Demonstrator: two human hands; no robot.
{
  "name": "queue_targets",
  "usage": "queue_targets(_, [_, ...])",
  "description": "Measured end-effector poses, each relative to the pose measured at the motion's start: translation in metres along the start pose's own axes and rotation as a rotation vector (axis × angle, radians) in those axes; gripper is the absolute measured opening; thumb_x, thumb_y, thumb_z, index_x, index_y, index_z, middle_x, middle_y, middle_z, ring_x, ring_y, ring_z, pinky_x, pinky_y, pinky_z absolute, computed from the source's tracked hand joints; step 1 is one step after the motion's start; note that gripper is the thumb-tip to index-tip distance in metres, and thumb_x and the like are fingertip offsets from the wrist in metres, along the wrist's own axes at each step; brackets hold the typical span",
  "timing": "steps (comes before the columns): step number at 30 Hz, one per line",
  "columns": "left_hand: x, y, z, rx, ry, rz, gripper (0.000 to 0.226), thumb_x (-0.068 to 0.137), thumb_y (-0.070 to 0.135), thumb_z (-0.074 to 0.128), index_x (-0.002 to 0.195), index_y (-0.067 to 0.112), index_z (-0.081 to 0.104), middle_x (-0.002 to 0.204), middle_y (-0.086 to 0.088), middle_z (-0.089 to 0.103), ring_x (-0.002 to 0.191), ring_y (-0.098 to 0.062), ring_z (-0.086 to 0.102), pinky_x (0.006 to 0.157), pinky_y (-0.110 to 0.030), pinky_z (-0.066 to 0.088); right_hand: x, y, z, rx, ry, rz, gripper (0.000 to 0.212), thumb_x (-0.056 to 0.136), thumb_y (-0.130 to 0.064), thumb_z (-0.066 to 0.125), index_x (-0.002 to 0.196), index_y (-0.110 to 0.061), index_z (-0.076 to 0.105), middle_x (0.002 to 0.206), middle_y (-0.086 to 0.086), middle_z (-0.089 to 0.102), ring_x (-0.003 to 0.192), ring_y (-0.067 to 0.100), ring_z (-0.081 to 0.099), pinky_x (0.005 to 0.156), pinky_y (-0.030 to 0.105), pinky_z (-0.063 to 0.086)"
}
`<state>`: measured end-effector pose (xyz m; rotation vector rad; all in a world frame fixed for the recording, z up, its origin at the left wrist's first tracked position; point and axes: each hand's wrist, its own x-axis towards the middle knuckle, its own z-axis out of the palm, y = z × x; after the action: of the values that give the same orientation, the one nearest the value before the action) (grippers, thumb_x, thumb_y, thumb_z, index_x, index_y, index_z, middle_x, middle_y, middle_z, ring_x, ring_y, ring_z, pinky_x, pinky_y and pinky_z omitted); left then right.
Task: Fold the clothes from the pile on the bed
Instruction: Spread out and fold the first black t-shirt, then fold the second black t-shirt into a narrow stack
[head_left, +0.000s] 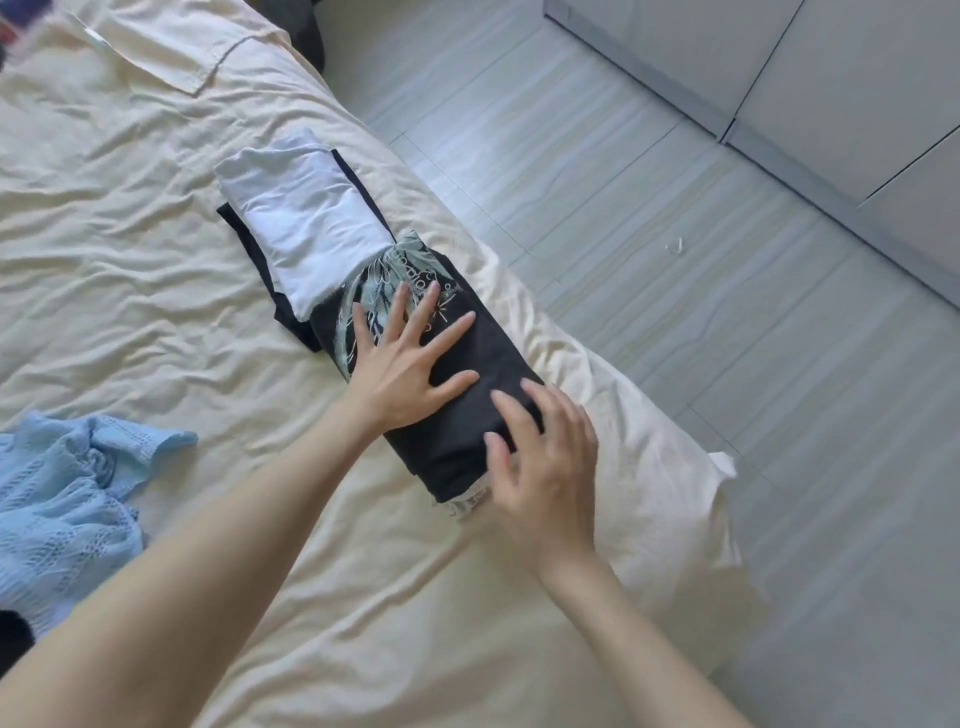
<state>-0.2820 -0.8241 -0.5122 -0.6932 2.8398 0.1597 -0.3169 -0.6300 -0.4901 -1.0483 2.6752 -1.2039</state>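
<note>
A folded black garment with a pale leaf print (457, 415) lies near the right edge of the cream bed (156, 260). My left hand (405, 364) rests flat on its printed end, fingers spread. My right hand (545, 467) lies on its near end with the fingers apart and slightly bent over the fold. Just beyond it sits a folded white garment (301, 218) on top of a folded black one (244, 228). A crumpled light blue knit garment (67, 499) lies unfolded at the left.
The bed's right edge drops to a grey tiled floor (675, 260). Grey wardrobe doors (857, 78) stand at the top right. A pillow (171, 41) lies at the bed's far end. Dark cloth (13, 639) shows at the lower left edge.
</note>
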Motion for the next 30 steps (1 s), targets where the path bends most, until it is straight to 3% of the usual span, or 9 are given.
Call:
queue_targets(1, [0.003, 0.0, 0.001, 0.02, 0.003, -0.016, 0.074, 0.077, 0.079, 0.018, 0.145, 0.051, 0.004, 0.159, 0.004, -0.01, 0.144, -0.027, -0.018, 0.105, -0.065, -0.015, 0.002, 0.004, 0.004, -0.106, -0.092, -0.089, 0.037, 0.09, -0.03, 0.05, 0.121, -0.017, 0.064, 0.13, 0.011, 0.057, 0.127, 0.029, 0.049, 0.105, 0.048, 0.035])
queue_targets(3, [0.006, 0.001, 0.003, 0.04, -0.034, -0.051, 0.078, 0.076, 0.081, 0.023, 0.145, 0.051, -0.001, 0.158, 0.004, -0.014, 0.143, -0.027, -0.021, 0.103, -0.064, -0.018, 0.005, 0.012, 0.009, -0.231, -0.337, -0.09, 0.044, 0.093, -0.035, 0.049, 0.134, -0.02, 0.053, 0.144, 0.013, 0.044, 0.137, 0.032, 0.037, 0.11, 0.056, 0.023])
queue_targets(6, [0.012, 0.001, -0.003, 0.05, -0.154, -0.044, 0.08, 0.077, 0.08, 0.029, 0.145, 0.051, -0.002, 0.158, 0.005, -0.017, 0.143, -0.028, -0.02, 0.103, -0.067, -0.014, 0.001, 0.028, 0.016, -0.28, -0.587, -0.022, 0.055, 0.098, -0.042, 0.04, 0.149, -0.028, 0.024, 0.158, 0.009, 0.017, 0.146, 0.025, 0.011, 0.115, 0.053, 0.001])
queue_targets(10, [0.008, 0.0, -0.02, -0.019, -0.221, -0.034, 0.07, 0.087, 0.066, 0.037, 0.147, 0.046, 0.007, 0.159, 0.004, -0.012, 0.145, -0.027, -0.015, 0.108, -0.067, -0.008, 0.003, 0.029, 0.009, -0.295, -0.651, -0.045, 0.058, 0.099, -0.043, 0.036, 0.151, -0.028, 0.015, 0.16, 0.006, 0.008, 0.147, 0.021, 0.002, 0.116, 0.048, -0.004])
queue_targets(16, [-0.095, 0.029, -0.015, -0.361, 0.079, -0.239, 0.06, 0.094, 0.044, 0.047, 0.148, 0.035, 0.023, 0.16, 0.001, 0.005, 0.147, -0.022, -0.002, 0.113, -0.058, 0.001, -0.013, 0.004, -0.029, -0.287, -0.639, -0.095, 0.061, 0.097, -0.041, 0.042, 0.151, -0.026, 0.018, 0.159, 0.008, 0.011, 0.147, 0.022, 0.004, 0.117, 0.042, -0.003])
queue_targets(19, [-0.178, 0.047, -0.001, -0.49, 0.048, -0.379, 0.059, 0.094, 0.042, 0.049, 0.147, 0.035, 0.025, 0.159, 0.0, 0.007, 0.147, -0.022, -0.001, 0.113, -0.056, 0.003, -0.044, -0.009, -0.047, -0.339, -0.673, -0.133, 0.063, 0.097, -0.044, 0.042, 0.151, -0.027, 0.016, 0.159, 0.007, 0.011, 0.147, 0.022, 0.004, 0.117, 0.044, -0.001])
queue_targets(23, [-0.272, 0.047, 0.009, -0.482, -0.046, -0.53, 0.059, 0.095, 0.046, 0.044, 0.148, 0.036, 0.02, 0.16, 0.001, 0.001, 0.146, -0.021, -0.007, 0.114, -0.054, 0.003, -0.09, -0.042, -0.059, -0.405, -0.75, -0.18, 0.063, 0.096, -0.047, 0.039, 0.151, -0.027, 0.016, 0.16, 0.004, 0.009, 0.147, 0.022, 0.003, 0.116, 0.047, 0.0])
queue_targets(30, [-0.424, 0.015, -0.001, -0.627, 0.152, -0.797, 0.059, 0.095, 0.044, 0.046, 0.148, 0.037, 0.02, 0.159, 0.002, 0.001, 0.146, -0.018, -0.01, 0.114, -0.05, -0.006, -0.169, -0.133, -0.05, -0.249, -0.886, -0.302, 0.061, 0.096, -0.043, 0.045, 0.15, -0.029, 0.02, 0.159, 0.003, 0.012, 0.147, 0.018, 0.004, 0.117, 0.04, -0.002])
